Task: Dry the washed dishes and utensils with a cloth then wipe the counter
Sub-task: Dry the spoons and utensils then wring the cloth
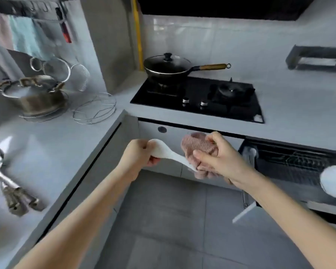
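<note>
Drying a white spoon over the floor, beside the desk.
We note left hand fingers pinching the white spoon bowl; right hand fingers press pink cloth around its handle. No legible writing.

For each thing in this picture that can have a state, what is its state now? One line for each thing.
left hand: shut on the bowl end of the white spoon
right hand: shut on the pink cloth, wrapped around the spoon's handle
frying pan: on the stove's left burner, lid on
right burner: bare, no flame seen
steel pot: on the counter, lid on
drawer: pulled open
</note>
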### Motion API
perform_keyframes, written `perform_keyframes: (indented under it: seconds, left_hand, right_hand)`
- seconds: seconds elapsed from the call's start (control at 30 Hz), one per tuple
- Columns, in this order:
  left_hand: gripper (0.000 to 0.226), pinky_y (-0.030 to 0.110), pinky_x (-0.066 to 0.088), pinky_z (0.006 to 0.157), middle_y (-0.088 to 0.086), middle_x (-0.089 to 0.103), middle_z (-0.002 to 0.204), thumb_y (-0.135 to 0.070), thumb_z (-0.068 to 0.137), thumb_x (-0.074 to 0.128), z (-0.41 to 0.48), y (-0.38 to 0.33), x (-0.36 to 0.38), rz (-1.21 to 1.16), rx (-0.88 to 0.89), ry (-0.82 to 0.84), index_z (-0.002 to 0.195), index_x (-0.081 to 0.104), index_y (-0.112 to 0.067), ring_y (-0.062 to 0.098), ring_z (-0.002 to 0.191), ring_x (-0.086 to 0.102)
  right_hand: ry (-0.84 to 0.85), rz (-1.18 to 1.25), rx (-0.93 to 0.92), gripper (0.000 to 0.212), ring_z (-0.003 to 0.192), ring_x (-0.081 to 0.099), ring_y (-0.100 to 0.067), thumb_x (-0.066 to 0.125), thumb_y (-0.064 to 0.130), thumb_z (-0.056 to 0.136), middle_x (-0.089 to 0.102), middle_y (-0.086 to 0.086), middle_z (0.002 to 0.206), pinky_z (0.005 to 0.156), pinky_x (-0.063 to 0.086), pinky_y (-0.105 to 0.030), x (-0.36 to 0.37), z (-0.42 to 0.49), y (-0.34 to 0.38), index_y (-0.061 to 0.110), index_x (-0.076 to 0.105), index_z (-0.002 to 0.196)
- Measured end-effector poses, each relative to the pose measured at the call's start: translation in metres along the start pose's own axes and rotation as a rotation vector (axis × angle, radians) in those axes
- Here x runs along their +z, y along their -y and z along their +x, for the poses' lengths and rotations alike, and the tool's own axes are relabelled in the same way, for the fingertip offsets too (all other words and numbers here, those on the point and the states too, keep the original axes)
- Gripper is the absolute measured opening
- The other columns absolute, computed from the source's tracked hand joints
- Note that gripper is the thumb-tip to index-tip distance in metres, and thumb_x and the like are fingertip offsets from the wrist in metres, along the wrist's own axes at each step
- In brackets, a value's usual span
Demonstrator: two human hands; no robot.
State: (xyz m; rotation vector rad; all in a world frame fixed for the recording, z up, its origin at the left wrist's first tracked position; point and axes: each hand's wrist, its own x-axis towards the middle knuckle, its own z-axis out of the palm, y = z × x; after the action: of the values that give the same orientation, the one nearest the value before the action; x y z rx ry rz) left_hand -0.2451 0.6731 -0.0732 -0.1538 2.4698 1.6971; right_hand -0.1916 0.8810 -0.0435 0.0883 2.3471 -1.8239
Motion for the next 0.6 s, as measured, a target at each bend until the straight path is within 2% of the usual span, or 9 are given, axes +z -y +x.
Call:
perform_keyframes:
  seconds: [0.1, 0.17, 0.23, 0.27, 0.33, 0.4, 0.47, 0.53, 0.6]
  left_hand:
    - [0.028, 0.032, 0.058, 0.063, 0.013, 0.068, 0.067, -0.007, 0.093, 0.044, -0.001, -0.022, 0.084, 0.049, 0.053, 0.141, 0.082, 0.068, 0.003, 0.015, 0.054, 0.065]
    - [0.028, 0.028, 0.057, 0.054, 0.014, 0.067, 0.067, -0.007, 0.092, 0.046, 0.004, -0.031, 0.134, 0.009, 0.043, 0.169, 0.082, 0.065, 0.010, 0.013, 0.053, 0.066]
    - [0.027, 0.019, 0.050, 0.044, 0.010, 0.063, 0.060, -0.008, 0.092, 0.047, 0.006, -0.041, 0.179, 0.010, 0.017, 0.176, 0.080, 0.064, 0.010, 0.006, 0.044, 0.061]
    - [0.024, 0.020, 0.051, 0.046, 0.009, 0.063, 0.060, -0.007, 0.091, 0.049, 0.009, -0.045, 0.203, 0.001, -0.007, 0.192, 0.081, 0.064, 0.008, 0.008, 0.045, 0.061]
    - [0.012, 0.033, 0.056, 0.062, 0.012, 0.062, 0.065, 0.000, 0.084, 0.053, 0.012, -0.051, 0.251, -0.066, -0.092, 0.252, 0.079, 0.064, 0.004, 0.019, 0.057, 0.061]
    - [0.009, 0.042, 0.053, 0.067, 0.016, 0.057, 0.066, 0.004, 0.068, 0.051, 0.014, -0.057, 0.298, -0.143, -0.179, 0.344, 0.071, 0.059, 0.003, 0.025, 0.065, 0.055]
    - [0.010, 0.038, 0.046, 0.064, 0.014, 0.052, 0.064, 0.003, 0.062, 0.049, 0.021, -0.057, 0.344, -0.199, -0.257, 0.402, 0.068, 0.056, 0.000, 0.024, 0.065, 0.049]
    - [0.006, 0.030, 0.045, 0.058, 0.011, 0.052, 0.061, 0.008, 0.074, 0.058, 0.038, -0.055, 0.389, -0.230, -0.329, 0.425, 0.071, 0.057, 0.002, 0.022, 0.056, 0.048]
    - [0.005, 0.021, 0.047, 0.046, 0.010, 0.056, 0.067, 0.001, 0.083, 0.063, 0.063, -0.052, 0.432, -0.231, -0.375, 0.413, 0.087, 0.062, 0.004, 0.016, 0.051, 0.051]
  right_hand:
    - [-0.040, -0.083, 0.005, 0.031, 0.065, 0.065, -0.023, 0.068, 0.012, 0.085, 0.064, -0.016, 0.086, 0.047, 0.045, -0.035, -0.040, -0.015, -0.031, 0.025, 0.040, 0.089]
    - [-0.143, -0.099, 0.037, 0.034, 0.070, 0.057, -0.017, 0.072, 0.009, 0.079, 0.059, -0.009, 0.089, 0.062, 0.051, -0.037, -0.066, -0.022, -0.052, 0.025, 0.043, 0.088]
    - [-0.248, -0.049, 0.087, 0.034, 0.070, 0.054, -0.015, 0.071, 0.006, 0.077, 0.057, -0.007, 0.088, 0.061, 0.048, -0.030, -0.092, -0.026, -0.069, 0.022, 0.045, 0.090]
    - [-0.305, -0.014, 0.103, 0.033, 0.069, 0.053, -0.015, 0.070, 0.003, 0.076, 0.056, -0.006, 0.086, 0.058, 0.046, -0.028, -0.106, -0.026, -0.077, 0.022, 0.045, 0.088]
    - [-0.428, 0.039, 0.142, 0.034, 0.066, 0.051, -0.014, 0.067, -0.001, 0.074, 0.053, -0.003, 0.081, 0.055, 0.042, -0.027, -0.135, -0.025, -0.098, 0.022, 0.043, 0.083]
    - [-0.547, 0.069, 0.182, 0.033, 0.066, 0.051, -0.015, 0.065, -0.002, 0.073, 0.053, -0.001, 0.078, 0.056, 0.042, -0.030, -0.165, -0.023, -0.119, 0.021, 0.043, 0.081]
    - [-0.642, 0.064, 0.207, 0.031, 0.068, 0.055, -0.017, 0.067, 0.000, 0.074, 0.056, -0.001, 0.077, 0.060, 0.046, -0.036, -0.194, -0.021, -0.142, 0.019, 0.044, 0.082]
    - [-0.736, -0.005, 0.244, 0.027, 0.069, 0.058, -0.018, 0.068, 0.005, 0.077, 0.059, 0.000, 0.078, 0.063, 0.048, -0.038, -0.230, -0.018, -0.167, 0.016, 0.045, 0.085]
    - [-0.847, -0.084, 0.285, 0.025, 0.075, 0.060, -0.019, 0.069, 0.009, 0.079, 0.060, 0.001, 0.081, 0.067, 0.048, -0.038, -0.273, -0.012, -0.193, 0.014, 0.047, 0.089]
